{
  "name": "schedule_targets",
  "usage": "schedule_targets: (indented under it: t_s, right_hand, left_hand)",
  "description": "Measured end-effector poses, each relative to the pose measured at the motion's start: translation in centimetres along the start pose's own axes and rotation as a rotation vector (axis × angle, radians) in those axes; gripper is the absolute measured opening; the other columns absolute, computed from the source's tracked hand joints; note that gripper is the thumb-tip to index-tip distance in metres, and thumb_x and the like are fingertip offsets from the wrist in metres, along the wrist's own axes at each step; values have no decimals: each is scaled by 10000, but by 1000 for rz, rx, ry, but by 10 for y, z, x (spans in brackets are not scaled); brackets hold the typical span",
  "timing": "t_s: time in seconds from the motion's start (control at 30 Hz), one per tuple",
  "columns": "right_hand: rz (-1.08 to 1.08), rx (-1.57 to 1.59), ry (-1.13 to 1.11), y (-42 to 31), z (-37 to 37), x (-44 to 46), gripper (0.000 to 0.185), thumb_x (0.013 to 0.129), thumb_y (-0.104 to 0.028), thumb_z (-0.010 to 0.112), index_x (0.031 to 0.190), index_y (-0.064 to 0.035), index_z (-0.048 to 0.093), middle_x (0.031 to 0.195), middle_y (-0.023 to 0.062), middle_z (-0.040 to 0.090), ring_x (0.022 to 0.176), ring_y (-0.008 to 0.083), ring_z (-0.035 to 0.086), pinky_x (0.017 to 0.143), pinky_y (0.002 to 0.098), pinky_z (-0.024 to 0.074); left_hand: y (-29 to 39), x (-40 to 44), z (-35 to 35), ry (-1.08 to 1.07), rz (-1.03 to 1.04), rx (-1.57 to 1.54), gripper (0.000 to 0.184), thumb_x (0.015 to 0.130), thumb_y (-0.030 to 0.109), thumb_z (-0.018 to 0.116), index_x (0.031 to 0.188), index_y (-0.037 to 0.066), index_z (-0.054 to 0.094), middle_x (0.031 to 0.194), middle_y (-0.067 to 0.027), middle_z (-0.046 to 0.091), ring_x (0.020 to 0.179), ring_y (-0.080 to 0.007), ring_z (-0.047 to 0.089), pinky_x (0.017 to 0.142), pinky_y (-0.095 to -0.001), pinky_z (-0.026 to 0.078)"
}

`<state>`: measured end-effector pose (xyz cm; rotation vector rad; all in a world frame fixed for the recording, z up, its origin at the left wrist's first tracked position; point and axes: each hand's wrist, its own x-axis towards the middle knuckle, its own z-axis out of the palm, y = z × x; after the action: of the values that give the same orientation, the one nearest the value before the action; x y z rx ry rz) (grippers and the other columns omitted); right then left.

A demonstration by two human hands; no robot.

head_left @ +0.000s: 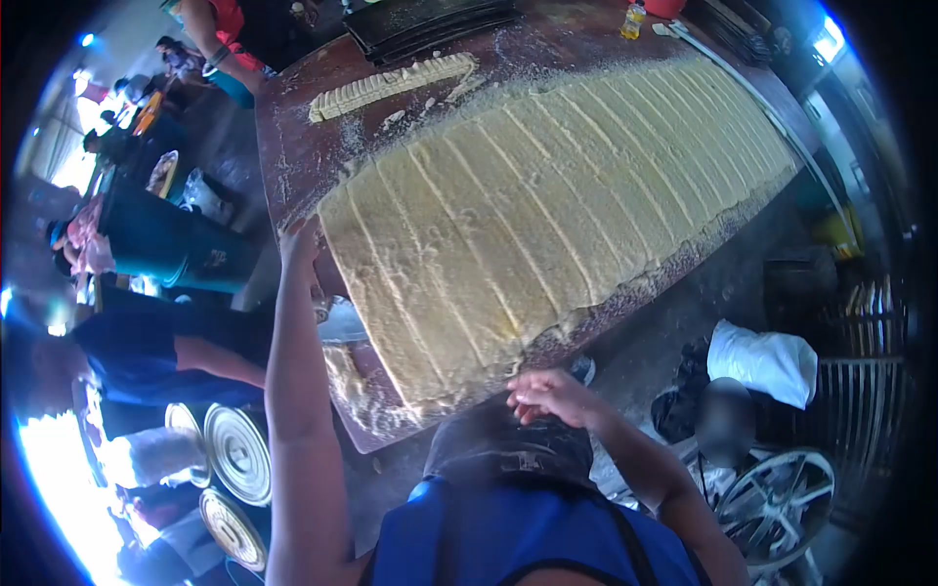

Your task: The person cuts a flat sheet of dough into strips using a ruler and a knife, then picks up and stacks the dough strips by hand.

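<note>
A wide sheet of pale yellow dough [469, 225], marked across by cuts into long strips, covers most of the brown table. My left hand [301, 240] reaches to the sheet's far left corner; its fingers are small and unclear there, so its grip cannot be made out. By the near edge of the dough, my right hand [550, 395] hovers with loosely bent fingers apart and nothing visible in them. Beside my left forearm lies a flat metal blade [342, 322], probably a scraper. Loose dough scraps [347, 376] lie at the left table edge.
A row of small cut dough pieces [391, 86] lies on the far side, near stacked black trays [430, 29]. A long pale rod [762, 107] and a yellow bottle [632, 20] are at the far right. Another person [176, 352] stands left; a white sack [762, 361] is right.
</note>
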<state>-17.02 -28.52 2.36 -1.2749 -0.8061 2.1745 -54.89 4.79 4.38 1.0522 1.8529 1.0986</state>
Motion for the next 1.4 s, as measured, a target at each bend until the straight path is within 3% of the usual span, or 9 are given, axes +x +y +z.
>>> schedule_targets:
  t_s: [0.2,0.43,0.53,0.67,0.77,0.83,1.03,1.23,1.4]
  right_hand:
    - [110,593,163,41,113,38,476,967,-159,630,1353,75,479,1224,182,596,1113,288,625,907,409,538]
    - [-48,567,405,48,167,48,537,955,-183,654,1378,80,454,1247,181,577,1102,261,613,923,385,521]
    - [-236,603,516,58,185,73,310,959,-132,634,1201,27,524,1077,119,602,1042,243,612,1000,420,478]
    - [-169,948,560,43,196,98,219,919,-135,683,1019,-49,509,1005,86,523,984,215,552,1023,455,423]
    - [-133,804,739,24,212,107,333,857,-162,756,1036,-25,511,984,80,476,896,177,502,867,323,449]
    - [-122,733,723,29,209,112,370,842,-133,765,1075,-19,501,1015,82,476,977,188,504,942,383,429]
    - [-266,809,653,22,221,101,663,811,-104,789,1334,44,409,1196,149,491,1160,239,506,1034,417,403]
    - [17,731,775,-5,216,130,676,778,-122,821,1325,21,452,1078,115,616,1067,218,578,966,355,470]
    - [-304,656,781,-13,230,132,716,744,-90,836,1316,3,415,1114,156,645,1021,235,631,893,378,521]
  left_hand:
    - [-50,75,2,-439,-429,-260,364,919,357,683,1169,102,610,990,-89,651,850,-252,643,851,-453,519]
    - [-43,68,15,-465,-484,-244,350,881,366,737,1098,111,637,941,-71,671,884,-235,654,847,-441,510]
    - [-52,87,19,-455,-662,-367,417,818,403,803,1074,116,641,967,-50,674,902,-231,654,805,-400,500]
    - [-59,96,24,-569,-656,-363,412,819,381,802,1090,113,647,997,-39,679,916,-218,648,800,-383,496]
    - [-54,83,25,-615,-343,-117,416,818,343,804,1122,106,648,1034,-32,683,907,-202,644,797,-379,497]
    - [-52,77,21,-549,-218,-45,409,826,301,797,1149,98,650,1067,-27,684,905,-181,645,792,-377,502]
    - [-60,86,13,-680,-463,-396,416,840,327,792,1140,80,645,1089,-70,685,979,-221,660,875,-421,531]
    - [-45,61,-3,-902,-402,-620,466,922,254,679,1337,91,545,1242,-112,658,1140,-277,641,945,-450,537]
    - [-60,69,-11,-948,-363,-694,435,941,228,649,1317,33,547,1261,-127,646,1174,-267,621,989,-410,523]
